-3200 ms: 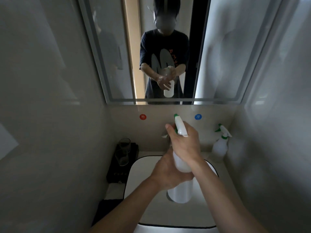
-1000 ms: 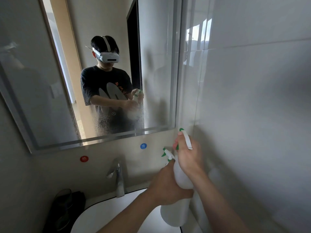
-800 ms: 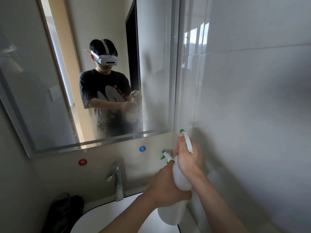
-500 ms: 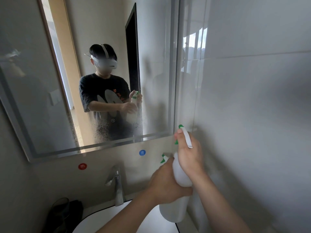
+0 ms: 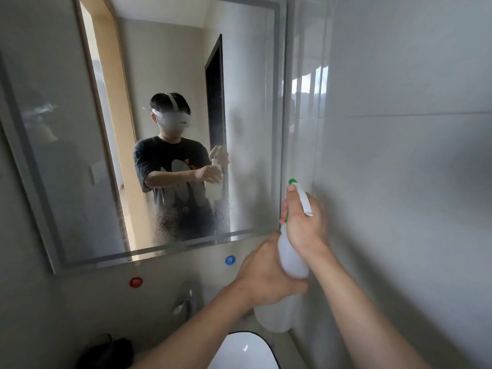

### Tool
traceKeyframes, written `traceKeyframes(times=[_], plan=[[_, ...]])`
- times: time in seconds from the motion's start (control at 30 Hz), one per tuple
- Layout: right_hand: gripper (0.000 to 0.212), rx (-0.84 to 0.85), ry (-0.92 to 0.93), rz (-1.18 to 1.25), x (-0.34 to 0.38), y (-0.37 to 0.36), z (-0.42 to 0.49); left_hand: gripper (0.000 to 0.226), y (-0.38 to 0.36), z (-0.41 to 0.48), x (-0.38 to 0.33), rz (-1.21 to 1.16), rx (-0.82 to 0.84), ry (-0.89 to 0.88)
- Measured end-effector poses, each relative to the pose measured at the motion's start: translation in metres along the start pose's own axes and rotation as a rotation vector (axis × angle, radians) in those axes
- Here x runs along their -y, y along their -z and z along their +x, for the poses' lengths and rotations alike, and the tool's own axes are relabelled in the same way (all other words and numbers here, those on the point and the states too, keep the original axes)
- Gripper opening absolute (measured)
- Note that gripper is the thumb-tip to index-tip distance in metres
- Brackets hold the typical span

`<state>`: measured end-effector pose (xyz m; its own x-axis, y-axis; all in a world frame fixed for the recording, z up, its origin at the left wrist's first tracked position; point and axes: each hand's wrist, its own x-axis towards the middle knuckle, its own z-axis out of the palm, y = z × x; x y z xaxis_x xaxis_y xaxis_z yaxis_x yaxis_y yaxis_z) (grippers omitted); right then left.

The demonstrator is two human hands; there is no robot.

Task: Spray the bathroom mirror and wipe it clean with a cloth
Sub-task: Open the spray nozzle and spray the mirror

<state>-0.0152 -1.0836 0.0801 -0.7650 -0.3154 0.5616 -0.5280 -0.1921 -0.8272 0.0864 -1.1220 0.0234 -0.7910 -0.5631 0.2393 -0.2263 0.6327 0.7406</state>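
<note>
The bathroom mirror [image 5: 80, 145] fills the upper left, tilted in view, with a speckled patch of spray droplets near its lower middle. A white spray bottle [image 5: 291, 255] with a green nozzle is held upright just right of the mirror's lower right corner. My right hand [image 5: 306, 222] grips its neck and trigger head, the nozzle pointing toward the mirror. My left hand [image 5: 263, 275] wraps around the bottle's body from the left. No cloth is in view.
A chrome faucet [image 5: 186, 302] stands below the mirror above the white basin [image 5: 245, 350]. Red [image 5: 136, 282] and blue [image 5: 230, 260] round markers sit on the backsplash. A dark object [image 5: 103, 350] lies at lower left. A tiled wall [image 5: 399, 182] runs close on the right.
The view has tilted upward, showing more of the mirror's top. Both hands and the bottle have risen slightly toward the mirror's lower right corner; the second bottle behind is now hidden.
</note>
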Motion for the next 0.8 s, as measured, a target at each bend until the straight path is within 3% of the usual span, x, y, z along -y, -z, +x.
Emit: traceKeyframes(times=[0.13, 0.27, 0.4, 0.63, 0.8], plan=[[0.052, 0.008, 0.074, 0.009, 0.005, 0.0, 0.001, 0.073, 0.003, 0.003, -0.001, -0.019, -0.023, -0.028], [0.062, 0.034, 0.102, 0.022, 0.016, 0.0, 0.009, 0.075, 0.011, 0.007, -0.009, -0.011, -0.041, -0.063], [0.048, 0.029, 0.103, 0.042, 0.031, 0.0, 0.024, 0.075, 0.022, 0.014, -0.024, -0.003, -0.051, -0.102], [0.067, 0.023, 0.097, 0.048, 0.044, 0.001, 0.041, 0.072, 0.037, 0.018, -0.045, 0.138, -0.065, -0.086], [0.05, -0.021, 0.102, 0.084, 0.043, 0.003, 0.045, 0.073, 0.04, 0.022, -0.054, 0.201, -0.057, -0.073]])
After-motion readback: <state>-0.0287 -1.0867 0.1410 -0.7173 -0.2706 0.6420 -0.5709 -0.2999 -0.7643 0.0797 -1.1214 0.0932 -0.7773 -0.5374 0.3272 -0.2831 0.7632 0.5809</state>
